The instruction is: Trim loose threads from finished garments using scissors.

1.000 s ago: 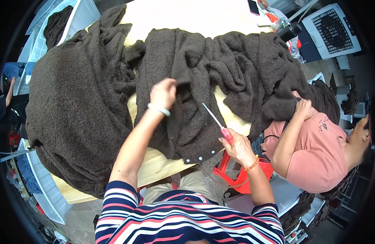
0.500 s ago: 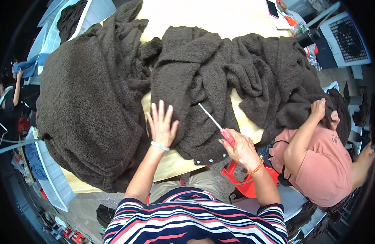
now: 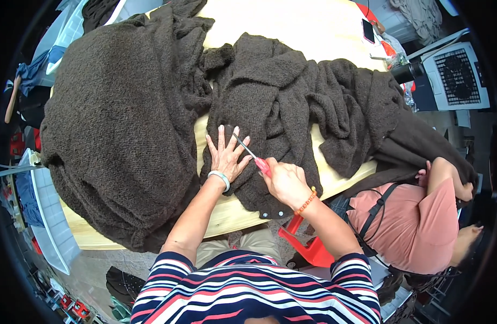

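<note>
Brown knit (image 3: 270,108) under flat left hand (image 3: 227,156); right hand (image 3: 283,181) grips scissors (image 3: 251,154).

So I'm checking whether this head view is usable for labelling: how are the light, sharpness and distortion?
Head view: even, soft light, no glare on the wooden table; the left hand, right hand and red-handled tool look sharp; the dark knit garments lose stitch detail; fisheye bends the table edge, and the corners are black.

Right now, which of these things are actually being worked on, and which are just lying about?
In use: left hand flat on the middle brown knit garment; right hand holding a red-handled tool.

Lying about: large brown knit pile, phone, grey fan, red stool.
</note>
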Demonstrator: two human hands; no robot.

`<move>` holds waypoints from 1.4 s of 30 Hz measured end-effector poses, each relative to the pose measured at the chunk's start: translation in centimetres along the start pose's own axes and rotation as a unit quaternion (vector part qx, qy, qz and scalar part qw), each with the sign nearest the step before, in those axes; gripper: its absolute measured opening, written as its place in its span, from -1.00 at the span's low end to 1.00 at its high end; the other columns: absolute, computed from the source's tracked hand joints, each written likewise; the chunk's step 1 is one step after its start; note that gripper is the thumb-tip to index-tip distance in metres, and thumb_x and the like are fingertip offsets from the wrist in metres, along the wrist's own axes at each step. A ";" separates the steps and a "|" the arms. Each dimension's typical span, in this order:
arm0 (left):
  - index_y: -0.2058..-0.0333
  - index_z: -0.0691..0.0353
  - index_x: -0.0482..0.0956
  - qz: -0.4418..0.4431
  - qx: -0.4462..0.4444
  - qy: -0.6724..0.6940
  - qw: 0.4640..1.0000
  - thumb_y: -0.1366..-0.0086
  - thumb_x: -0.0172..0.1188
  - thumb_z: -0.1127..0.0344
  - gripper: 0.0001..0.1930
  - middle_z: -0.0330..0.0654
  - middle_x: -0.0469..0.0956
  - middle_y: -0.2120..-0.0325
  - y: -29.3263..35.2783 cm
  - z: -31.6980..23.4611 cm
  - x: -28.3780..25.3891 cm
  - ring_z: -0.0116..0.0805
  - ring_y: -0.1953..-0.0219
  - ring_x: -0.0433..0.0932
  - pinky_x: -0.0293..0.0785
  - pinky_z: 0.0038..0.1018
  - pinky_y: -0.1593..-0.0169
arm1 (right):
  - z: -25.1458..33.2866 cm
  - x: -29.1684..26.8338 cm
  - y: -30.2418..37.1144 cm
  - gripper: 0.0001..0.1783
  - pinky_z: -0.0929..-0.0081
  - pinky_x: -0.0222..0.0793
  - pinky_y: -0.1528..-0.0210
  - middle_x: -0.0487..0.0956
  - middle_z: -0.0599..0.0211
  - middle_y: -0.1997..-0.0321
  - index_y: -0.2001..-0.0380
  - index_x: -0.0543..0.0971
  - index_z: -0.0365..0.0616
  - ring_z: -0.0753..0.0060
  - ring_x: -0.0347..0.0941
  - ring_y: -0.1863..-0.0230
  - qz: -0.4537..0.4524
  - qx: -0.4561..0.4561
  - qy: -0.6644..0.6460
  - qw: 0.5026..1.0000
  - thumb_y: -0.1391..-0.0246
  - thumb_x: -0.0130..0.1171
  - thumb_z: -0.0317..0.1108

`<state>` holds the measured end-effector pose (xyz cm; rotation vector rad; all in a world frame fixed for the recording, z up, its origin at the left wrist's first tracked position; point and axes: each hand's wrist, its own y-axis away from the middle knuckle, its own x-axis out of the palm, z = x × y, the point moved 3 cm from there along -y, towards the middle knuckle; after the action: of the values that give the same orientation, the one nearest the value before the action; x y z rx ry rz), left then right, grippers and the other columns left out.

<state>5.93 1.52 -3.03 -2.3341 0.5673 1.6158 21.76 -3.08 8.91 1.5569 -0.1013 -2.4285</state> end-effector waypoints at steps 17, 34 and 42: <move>-0.20 -0.24 0.43 -0.006 0.000 0.025 1.000 -0.21 0.19 -0.11 -0.43 -0.22 0.08 -0.38 -0.2 0.2 0.3 0.15 -0.45 -0.24 -0.46 0.44 -0.30 | 0.0 0.3 -2.9 -0.77 0.08 0.50 0.30 0.61 0.03 0.52 0.34 0.53 -0.18 -0.03 0.60 0.37 0.004 0.002 0.015 1.000 -0.11 0.18 -0.22; -0.24 -0.24 0.36 0.012 0.007 0.010 1.000 -0.22 0.18 -0.12 -0.40 -0.21 0.08 -0.38 -0.6 -0.1 0.5 0.13 -0.45 -0.27 -0.44 0.43 -0.31 | -1.0 -1.1 -7.2 -0.66 0.02 0.46 0.12 0.62 -0.07 0.38 0.24 0.56 -0.17 -0.13 0.58 0.21 -0.011 0.005 -0.030 0.999 -0.14 0.14 -0.09; -0.32 0.02 0.22 -0.011 -0.006 0.025 1.000 -0.22 0.20 -0.01 -0.28 -0.12 -0.01 -0.41 6.2 0.8 0.3 0.14 -0.44 -0.18 -0.34 0.40 -0.31 | -0.6 -2.7 3.9 -0.68 0.04 0.46 0.16 0.61 -0.07 0.43 0.34 0.58 -0.19 -0.13 0.58 0.26 0.224 0.006 -0.003 0.975 -0.11 0.17 -0.11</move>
<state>2.60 -3.71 -3.46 -2.3863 0.5424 1.5605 24.05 -6.08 11.82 1.3533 -0.4204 -2.0793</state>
